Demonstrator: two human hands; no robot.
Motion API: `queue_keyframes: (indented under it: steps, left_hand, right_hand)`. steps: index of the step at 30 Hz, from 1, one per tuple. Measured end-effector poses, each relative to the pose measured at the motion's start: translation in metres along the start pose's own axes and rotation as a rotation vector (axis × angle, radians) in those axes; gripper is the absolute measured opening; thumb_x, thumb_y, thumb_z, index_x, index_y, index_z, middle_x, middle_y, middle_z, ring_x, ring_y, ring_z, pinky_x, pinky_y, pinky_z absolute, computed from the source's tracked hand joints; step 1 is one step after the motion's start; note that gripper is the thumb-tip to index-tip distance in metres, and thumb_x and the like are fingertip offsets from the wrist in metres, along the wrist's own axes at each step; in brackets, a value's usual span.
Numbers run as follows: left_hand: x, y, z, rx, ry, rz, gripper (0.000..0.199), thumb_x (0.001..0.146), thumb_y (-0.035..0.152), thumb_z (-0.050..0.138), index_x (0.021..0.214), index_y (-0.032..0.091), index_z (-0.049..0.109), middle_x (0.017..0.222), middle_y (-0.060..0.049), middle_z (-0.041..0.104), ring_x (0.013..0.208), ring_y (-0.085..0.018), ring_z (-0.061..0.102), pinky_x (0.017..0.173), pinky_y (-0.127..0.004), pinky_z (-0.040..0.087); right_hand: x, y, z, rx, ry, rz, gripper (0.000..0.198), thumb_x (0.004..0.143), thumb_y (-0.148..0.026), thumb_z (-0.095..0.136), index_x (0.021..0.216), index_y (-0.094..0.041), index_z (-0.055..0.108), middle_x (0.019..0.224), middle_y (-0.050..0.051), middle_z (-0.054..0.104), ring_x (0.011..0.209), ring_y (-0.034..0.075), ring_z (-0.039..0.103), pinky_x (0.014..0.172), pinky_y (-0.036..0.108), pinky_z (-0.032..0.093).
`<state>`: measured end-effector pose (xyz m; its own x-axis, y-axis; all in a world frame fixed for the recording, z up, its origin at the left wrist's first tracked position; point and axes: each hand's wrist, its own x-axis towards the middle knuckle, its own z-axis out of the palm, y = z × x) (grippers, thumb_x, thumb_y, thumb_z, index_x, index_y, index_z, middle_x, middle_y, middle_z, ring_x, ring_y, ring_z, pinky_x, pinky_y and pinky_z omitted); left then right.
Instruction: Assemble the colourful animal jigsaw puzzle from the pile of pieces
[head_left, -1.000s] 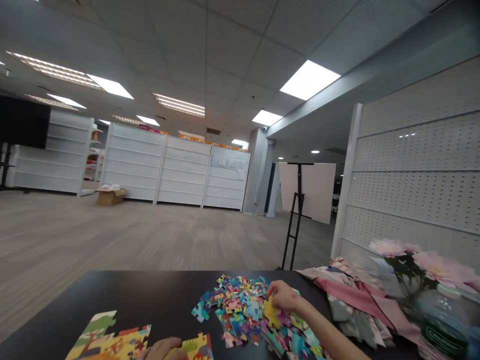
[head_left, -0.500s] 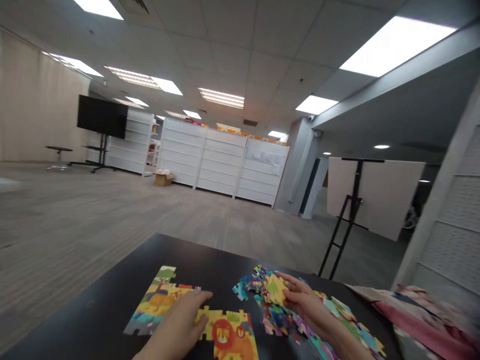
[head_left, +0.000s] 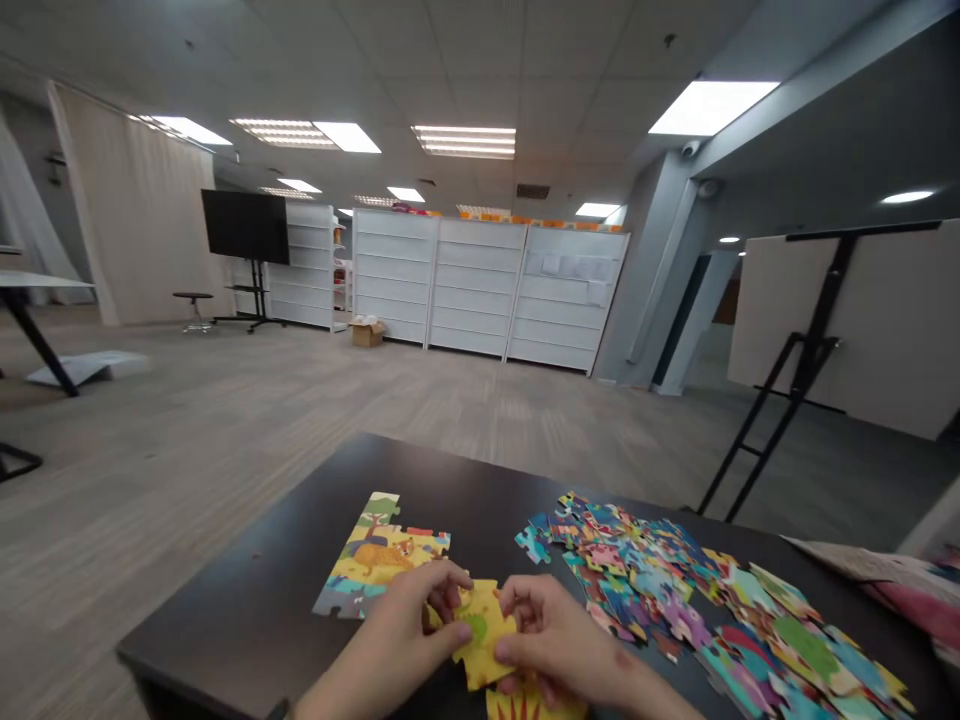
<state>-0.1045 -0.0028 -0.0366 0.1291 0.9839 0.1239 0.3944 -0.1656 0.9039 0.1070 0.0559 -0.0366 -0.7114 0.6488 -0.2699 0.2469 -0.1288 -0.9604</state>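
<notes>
A yellow jigsaw piece with a green patch is held up over the near part of the table between my two hands. My left hand pinches its left edge with thumb and fingers. On the opposite edge, the thumb and curled fingers of my right hand grip it. Just below, a yellow puzzle part with red-brown spikes shows at the bottom of the view, partly covered by my right hand. A joined puzzle section with an orange animal and a tree lies flat beyond my left hand.
A heap of loose, colourful jigsaw pieces spreads over the right of the dark table. Patterned cloth lies at the right edge. Beyond are an easel board, white shelving and a screen on a stand.
My right hand has come left from the heap with the yellow jigsaw piece. My left hand has left the joined section and now grips that piece too. The camera view has shifted.
</notes>
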Motion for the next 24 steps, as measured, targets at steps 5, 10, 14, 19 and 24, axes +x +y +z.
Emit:
queue_keyframes:
  steps: [5,10,14,19,24]
  left_hand:
    - [0.002,0.009,-0.002,0.057,-0.063,-0.068,0.026,0.078,0.021,0.061,0.104,0.023,0.066,0.086,0.004,0.059,0.077,-0.015,0.057,0.069,-0.024,0.043]
    - [0.002,0.004,-0.014,0.363,-0.102,-0.065,0.026,0.082,0.020,0.060,0.107,0.027,0.067,0.095,0.001,0.064,0.090,-0.019,0.058,0.083,-0.029,0.044]
    - [0.003,0.007,-0.011,0.501,-0.149,-0.020,0.024,0.083,0.016,0.059,0.103,0.026,0.067,0.095,0.000,0.065,0.090,-0.019,0.060,0.084,-0.030,0.044]
    - [0.003,0.014,0.000,0.560,-0.153,0.013,0.026,0.078,0.012,0.060,0.098,0.027,0.069,0.096,0.001,0.067,0.093,-0.019,0.062,0.084,-0.028,0.044]
    - [0.000,0.024,0.006,0.578,-0.174,0.028,0.028,0.078,0.013,0.060,0.097,0.029,0.073,0.104,0.000,0.065,0.099,-0.020,0.063,0.085,-0.028,0.047]
  right_hand:
    - [-0.015,0.001,-0.023,-0.395,0.181,-0.155,0.036,0.080,-0.051,0.071,0.098,-0.021,0.062,0.072,-0.001,0.070,0.059,0.015,0.064,0.051,0.023,0.044]
    - [-0.018,0.004,-0.077,-0.766,0.612,-0.388,0.031,0.098,-0.042,0.045,0.087,-0.023,0.067,0.065,-0.001,0.063,0.060,0.016,0.057,0.061,0.028,0.041]
    - [-0.017,0.008,-0.086,-0.738,0.650,-0.396,0.031,0.099,-0.041,0.044,0.084,-0.023,0.064,0.062,-0.003,0.058,0.056,0.015,0.053,0.058,0.027,0.037]
    - [-0.019,0.004,-0.065,-0.812,0.511,-0.403,0.027,0.097,-0.033,0.046,0.081,-0.022,0.064,0.063,-0.004,0.059,0.058,0.013,0.053,0.059,0.026,0.033]
    - [-0.022,0.002,-0.063,-0.782,0.516,-0.397,0.025,0.096,-0.031,0.047,0.080,-0.022,0.064,0.062,-0.005,0.056,0.056,0.012,0.050,0.057,0.025,0.031]
